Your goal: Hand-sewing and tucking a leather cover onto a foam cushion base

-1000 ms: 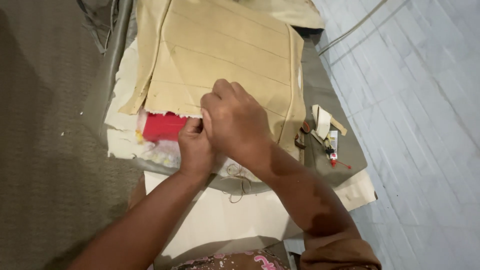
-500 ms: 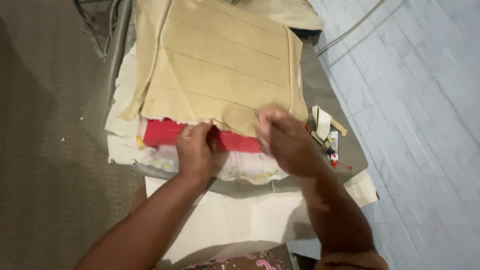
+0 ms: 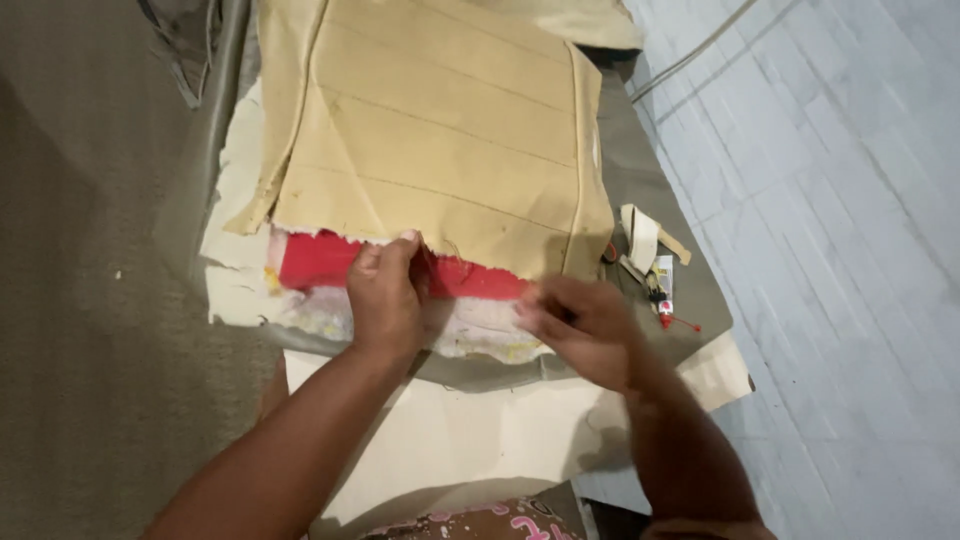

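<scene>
Now we see that our hands have come apart: a second ago they were bunched together over one spot at the torn edge, and since then the right one has slid off toward the lower centre-right, so more of the red layer lies uncovered. We read that as the edge being worked along its length rather than at a single point.

Going left to right, the grey floor fills the left of the frame. Next comes the white padding (image 3: 240,295), ragged and yellow-flecked, poking out below the cover. Our left hand (image 3: 385,300) sits mid-frame, its grip closed on the torn lower edge of the tan cover (image 3: 440,130), fingertips curled over the rim where it meets the red layer (image 3: 320,262). The cover itself spreads across the upper centre, stitched in long slanting lines, its bottom edge frayed and uneven. The red strip runs beneath that edge, bright and flat. Our right hand (image 3: 580,330) is blurred, fingers drawn together low over the padding; whether it pinches anything, we cannot tell. Further right, on the grey surface (image 3: 690,290), lie a folded white strip (image 3: 640,235) and a small tube (image 3: 662,285).
</scene>
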